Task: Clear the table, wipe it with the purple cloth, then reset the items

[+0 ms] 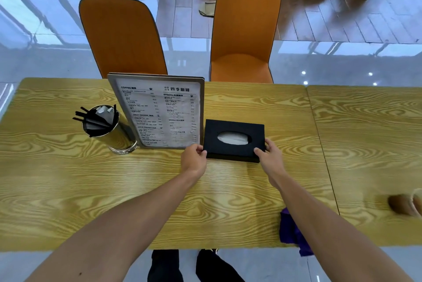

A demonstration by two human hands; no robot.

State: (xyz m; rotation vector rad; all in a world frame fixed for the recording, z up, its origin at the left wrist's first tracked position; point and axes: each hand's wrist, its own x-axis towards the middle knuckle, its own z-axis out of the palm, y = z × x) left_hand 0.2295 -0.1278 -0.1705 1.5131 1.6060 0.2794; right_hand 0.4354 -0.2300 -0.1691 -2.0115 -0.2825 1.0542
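A black tissue box (233,128) with white tissue showing in its oval slot lies flat on the wooden table (114,190). My left hand (194,159) grips its near left corner and my right hand (269,156) grips its near right corner. A framed menu stand (159,110) is upright just left of the box. A shiny metal cup (107,131) with black straws and white packets is left of the menu. The purple cloth (292,233) lies crumpled at the table's near edge, partly hidden under my right forearm.
Two orange chairs (123,35) (244,30) are behind the table's far edge. A second wooden table (370,133) adjoins on the right, with a blurred brown paper cup (406,205) near its right edge. My dark shoes show below the near edge.
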